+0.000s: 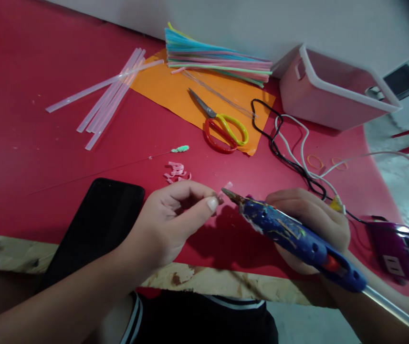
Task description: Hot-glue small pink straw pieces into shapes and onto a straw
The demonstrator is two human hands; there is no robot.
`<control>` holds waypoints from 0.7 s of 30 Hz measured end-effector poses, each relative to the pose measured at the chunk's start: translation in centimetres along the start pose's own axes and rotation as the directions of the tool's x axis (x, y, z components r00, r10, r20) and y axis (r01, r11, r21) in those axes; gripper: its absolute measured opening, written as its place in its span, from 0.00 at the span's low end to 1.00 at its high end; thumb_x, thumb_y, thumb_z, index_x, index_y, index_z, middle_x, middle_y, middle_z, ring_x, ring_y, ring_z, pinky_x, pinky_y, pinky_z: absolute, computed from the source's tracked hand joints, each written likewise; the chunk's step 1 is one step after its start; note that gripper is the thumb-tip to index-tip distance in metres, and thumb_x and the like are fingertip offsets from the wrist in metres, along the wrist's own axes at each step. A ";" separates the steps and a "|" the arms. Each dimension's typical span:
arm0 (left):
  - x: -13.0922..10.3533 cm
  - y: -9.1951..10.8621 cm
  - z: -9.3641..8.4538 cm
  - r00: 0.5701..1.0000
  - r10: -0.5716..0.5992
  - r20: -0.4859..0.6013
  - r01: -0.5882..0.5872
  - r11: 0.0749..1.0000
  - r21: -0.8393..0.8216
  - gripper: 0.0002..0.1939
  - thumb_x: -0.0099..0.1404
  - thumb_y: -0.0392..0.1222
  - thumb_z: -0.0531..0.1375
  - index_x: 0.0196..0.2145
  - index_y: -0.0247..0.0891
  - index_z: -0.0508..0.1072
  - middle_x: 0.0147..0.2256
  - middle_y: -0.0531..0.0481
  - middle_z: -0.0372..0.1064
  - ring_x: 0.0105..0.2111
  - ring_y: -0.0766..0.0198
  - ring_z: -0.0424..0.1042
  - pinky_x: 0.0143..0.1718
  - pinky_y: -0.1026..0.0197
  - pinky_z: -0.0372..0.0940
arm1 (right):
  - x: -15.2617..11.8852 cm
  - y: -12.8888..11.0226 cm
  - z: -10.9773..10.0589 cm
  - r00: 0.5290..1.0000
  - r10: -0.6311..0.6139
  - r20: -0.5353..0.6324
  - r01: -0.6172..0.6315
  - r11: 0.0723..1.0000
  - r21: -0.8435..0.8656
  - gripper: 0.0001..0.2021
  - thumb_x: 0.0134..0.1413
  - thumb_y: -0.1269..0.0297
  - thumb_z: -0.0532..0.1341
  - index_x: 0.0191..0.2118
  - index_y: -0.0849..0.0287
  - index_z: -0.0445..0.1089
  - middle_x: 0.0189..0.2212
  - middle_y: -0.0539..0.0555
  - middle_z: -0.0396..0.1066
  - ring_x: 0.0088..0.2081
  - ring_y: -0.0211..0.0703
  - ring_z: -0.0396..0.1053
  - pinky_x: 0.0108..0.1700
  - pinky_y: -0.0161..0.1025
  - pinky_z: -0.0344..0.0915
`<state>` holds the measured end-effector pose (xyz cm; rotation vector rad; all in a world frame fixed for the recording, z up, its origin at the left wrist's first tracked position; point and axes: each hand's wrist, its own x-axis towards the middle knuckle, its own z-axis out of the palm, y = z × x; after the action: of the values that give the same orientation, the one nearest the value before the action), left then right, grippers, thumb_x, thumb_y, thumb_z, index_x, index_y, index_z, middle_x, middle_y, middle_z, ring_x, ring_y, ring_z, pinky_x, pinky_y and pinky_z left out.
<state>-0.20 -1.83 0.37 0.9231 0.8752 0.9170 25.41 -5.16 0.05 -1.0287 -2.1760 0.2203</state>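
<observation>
The right hand (311, 212) grips a blue plastic glue gun (286, 231), slanted lengthwise, nozzle pointing at the left hand (175, 217), which pinches a small brownish piece (220, 198).

The glue gun (293, 235) in the right hand (311, 215) is blue plastic, rough with residue, with a metal nozzle (233, 196). Beside the left hand (173, 215) lies a smooth, dark smartphone (100, 224). Beyond the hands, the scissors (210, 112) join metal blades (200, 102) to glossy plastic handles (240, 139), partly over matt paper (168, 95); the pipe cleaners (218, 57) look fuzzy. Beneath the hands, the desk (25, 177) is smooth with a soft sheen, its edge (225, 282) rough wood.
</observation>
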 end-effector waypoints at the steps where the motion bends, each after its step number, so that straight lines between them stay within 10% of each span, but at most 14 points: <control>1: 0.0 0.0 0.0 1.000 0.000 -0.004 0.000 1.000 -0.001 0.06 0.63 0.33 0.65 0.28 0.40 0.78 0.23 0.57 0.71 0.18 0.76 0.59 0.18 0.70 0.54 | 0.0 0.1 0.0 1.000 0.006 0.004 -0.006 1.000 0.007 0.10 0.58 0.71 0.60 0.46 0.57 0.71 0.37 0.57 0.75 0.38 0.46 0.75 0.37 0.42 0.75; 21: 0.0 -0.1 0.0 0.999 -0.026 0.029 0.029 0.995 -0.100 0.09 0.64 0.31 0.65 0.29 0.40 0.81 0.25 0.58 0.74 0.20 0.79 0.63 0.21 0.75 0.59 | 0.6 -0.3 -0.1 0.997 -0.042 0.069 0.042 0.999 -0.001 0.11 0.58 0.74 0.59 0.46 0.59 0.68 0.38 0.57 0.72 0.38 0.44 0.74 0.39 0.39 0.75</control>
<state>-0.17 -1.86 0.29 0.8335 0.8097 0.9140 25.05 -4.87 0.57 -0.9885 -2.2587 0.2371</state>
